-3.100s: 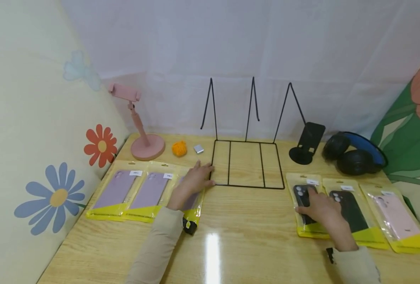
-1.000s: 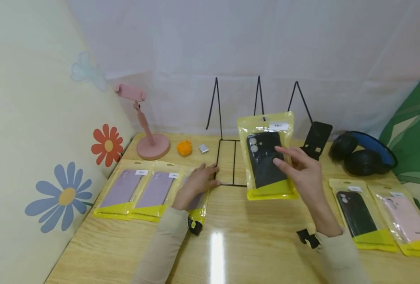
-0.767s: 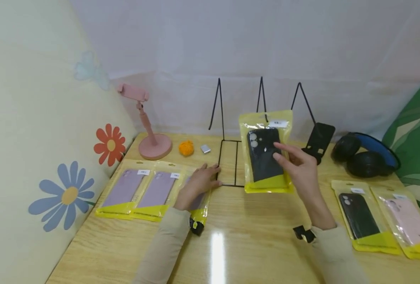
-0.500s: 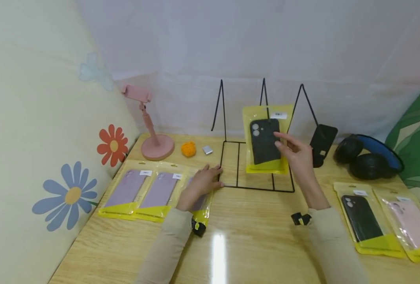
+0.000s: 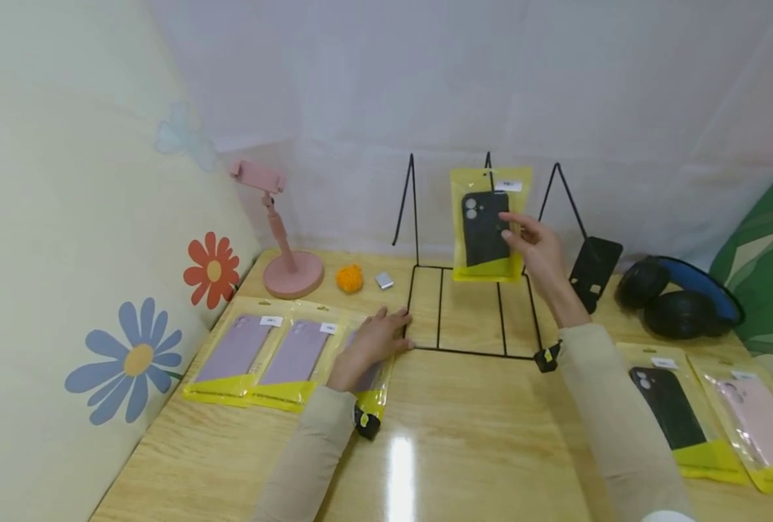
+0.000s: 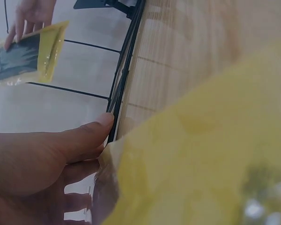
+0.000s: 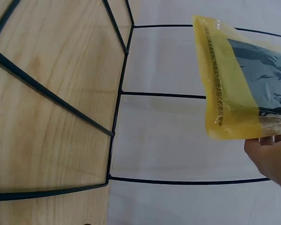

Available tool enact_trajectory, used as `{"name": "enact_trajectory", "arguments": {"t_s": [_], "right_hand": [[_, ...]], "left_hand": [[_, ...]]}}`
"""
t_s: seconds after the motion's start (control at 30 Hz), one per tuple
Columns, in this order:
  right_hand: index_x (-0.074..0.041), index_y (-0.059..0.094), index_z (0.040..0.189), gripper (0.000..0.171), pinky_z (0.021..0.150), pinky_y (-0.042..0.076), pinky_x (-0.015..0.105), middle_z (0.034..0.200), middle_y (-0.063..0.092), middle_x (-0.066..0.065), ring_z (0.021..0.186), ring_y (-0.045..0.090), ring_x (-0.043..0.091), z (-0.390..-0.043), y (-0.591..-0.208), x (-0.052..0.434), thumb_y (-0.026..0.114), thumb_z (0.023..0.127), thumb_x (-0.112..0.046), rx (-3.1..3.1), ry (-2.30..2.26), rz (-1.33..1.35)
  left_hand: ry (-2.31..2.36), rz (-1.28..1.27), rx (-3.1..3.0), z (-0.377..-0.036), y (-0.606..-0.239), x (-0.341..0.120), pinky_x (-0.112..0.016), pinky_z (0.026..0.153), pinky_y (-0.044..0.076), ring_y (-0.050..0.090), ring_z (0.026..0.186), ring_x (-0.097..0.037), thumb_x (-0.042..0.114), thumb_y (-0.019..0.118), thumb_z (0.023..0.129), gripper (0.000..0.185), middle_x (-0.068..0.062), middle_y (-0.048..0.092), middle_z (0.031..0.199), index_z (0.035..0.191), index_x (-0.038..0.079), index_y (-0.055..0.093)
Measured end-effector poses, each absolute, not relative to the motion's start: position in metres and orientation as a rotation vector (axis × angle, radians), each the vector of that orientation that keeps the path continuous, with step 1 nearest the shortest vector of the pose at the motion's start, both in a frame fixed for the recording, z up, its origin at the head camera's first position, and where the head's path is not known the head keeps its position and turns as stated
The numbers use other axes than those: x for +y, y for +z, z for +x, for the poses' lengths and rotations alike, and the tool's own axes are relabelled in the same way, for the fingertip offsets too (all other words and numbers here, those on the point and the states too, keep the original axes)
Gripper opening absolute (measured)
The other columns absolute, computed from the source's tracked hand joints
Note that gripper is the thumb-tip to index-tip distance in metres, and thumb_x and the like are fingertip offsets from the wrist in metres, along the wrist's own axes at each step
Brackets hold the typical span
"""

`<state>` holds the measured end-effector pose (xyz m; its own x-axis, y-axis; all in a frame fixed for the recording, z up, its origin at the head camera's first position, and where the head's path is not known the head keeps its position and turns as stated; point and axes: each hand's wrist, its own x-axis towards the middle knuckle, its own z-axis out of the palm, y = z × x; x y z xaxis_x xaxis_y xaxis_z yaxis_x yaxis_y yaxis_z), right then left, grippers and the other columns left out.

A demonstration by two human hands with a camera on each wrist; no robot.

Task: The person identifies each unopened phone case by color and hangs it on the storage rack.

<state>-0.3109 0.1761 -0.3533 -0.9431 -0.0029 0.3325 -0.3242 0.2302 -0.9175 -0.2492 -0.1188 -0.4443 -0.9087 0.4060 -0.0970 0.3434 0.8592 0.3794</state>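
My right hand pinches the right side of a yellow pouch holding a black phone case, raised at the middle prong of a black wire display rack. The prong's end shows in front of the pouch's top and seems to pass through its hanging hole. In the right wrist view, the pouch's yellow bottom is apart from the rack's upright wires. My left hand rests at the rack's front left corner, over a pouched purple phone case; in the left wrist view its thumb touches the base wire.
Two more pouched purple cases lie at left. At right lie a pouched black case and a pink one. Behind are a pink phone stand, orange ball, small silver block, black stand and headphones.
My right hand has picked up the pouched black case from the right-hand row, carried it left and raised it to the rack's middle prong. My left hand has stayed at the rack's corner.
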Motion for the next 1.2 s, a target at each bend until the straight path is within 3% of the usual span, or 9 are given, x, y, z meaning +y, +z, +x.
{"name": "enact_trajectory", "arguments": {"t_s": [0.13, 0.33, 0.53, 0.67, 0.93, 1.1, 1.2], "right_hand": [[-0.01, 0.061, 0.13, 0.035, 0.109, 0.032, 0.037, 0.14, 0.053, 0.004, 0.129, 0.042, 0.016, -0.321, -0.357, 0.178, 0.061, 0.096, -0.017, -2.247, 1.801, 0.294], [-0.011, 0.062, 0.129, 0.034, 0.097, 0.039, 0.034, 0.138, 0.053, 0.003, 0.115, 0.048, 0.016, -0.329, -0.363, 0.182, 0.06, 0.097, -0.021, -2.256, 1.821, 0.234], [-0.002, 0.057, 0.131, 0.036, 0.108, 0.033, 0.041, 0.143, 0.048, 0.012, 0.129, 0.043, 0.024, -0.322, -0.369, 0.193, 0.057, 0.097, -0.011, -2.224, 1.806, 0.266], [0.003, 0.053, 0.133, 0.037, 0.11, 0.029, 0.05, 0.145, 0.043, 0.019, 0.133, 0.037, 0.033, -0.295, -0.38, 0.207, 0.054, 0.098, -0.008, -2.341, 1.738, 0.255], [0.006, 0.044, 0.139, 0.051, 0.098, 0.034, 0.065, 0.141, 0.037, 0.034, 0.127, 0.034, 0.052, -0.215, -0.401, 0.252, 0.054, 0.1, -0.026, -2.935, 1.177, 0.319], [0.014, 0.039, 0.138, 0.059, 0.096, 0.029, 0.069, 0.139, 0.033, 0.041, 0.125, 0.03, 0.059, -0.18, -0.408, 0.297, 0.055, 0.099, -0.027, -3.03, 1.006, 0.222], [0.018, 0.038, 0.133, 0.06, 0.092, 0.032, 0.068, 0.132, 0.036, 0.045, 0.118, 0.035, 0.062, -0.166, -0.415, 0.324, 0.056, 0.098, -0.026, -3.067, 0.878, 0.135]], "left_hand": [[0.549, 0.589, 2.855, -0.246, -0.451, -0.117, -0.059, 0.111, 0.022, 0.024, 0.14, -0.045, 0.033, 0.065, 0.092, 0.057, -0.009, 0.037, 0.151, 0.142, 0.008, 0.048], [0.572, 0.611, 2.832, -0.243, -0.458, -0.111, -0.06, 0.11, 0.023, 0.025, 0.139, -0.045, 0.033, 0.065, 0.092, 0.057, -0.01, 0.038, 0.151, 0.141, 0.008, 0.049], [0.563, 0.627, 2.844, -0.244, -0.459, -0.108, -0.06, 0.11, 0.023, 0.026, 0.139, -0.046, 0.032, 0.065, 0.092, 0.057, -0.01, 0.037, 0.151, 0.141, 0.008, 0.049], [0.546, 0.636, 2.859, -0.247, -0.455, -0.107, -0.059, 0.111, 0.022, 0.025, 0.139, -0.045, 0.033, 0.065, 0.092, 0.058, -0.01, 0.036, 0.152, 0.142, 0.009, 0.048], [0.533, 0.598, 2.873, -0.251, -0.448, -0.114, -0.059, 0.111, 0.021, 0.024, 0.14, -0.044, 0.034, 0.065, 0.092, 0.059, -0.01, 0.036, 0.152, 0.142, 0.009, 0.047], [0.557, 0.586, 2.872, -0.249, -0.445, -0.119, -0.06, 0.111, 0.02, 0.024, 0.14, -0.045, 0.032, 0.065, 0.092, 0.058, -0.01, 0.037, 0.151, 0.141, 0.008, 0.048], [0.564, 0.594, 2.867, -0.249, -0.445, -0.12, -0.06, 0.111, 0.02, 0.024, 0.139, -0.045, 0.032, 0.065, 0.092, 0.058, -0.01, 0.037, 0.151, 0.142, 0.007, 0.048]]}}
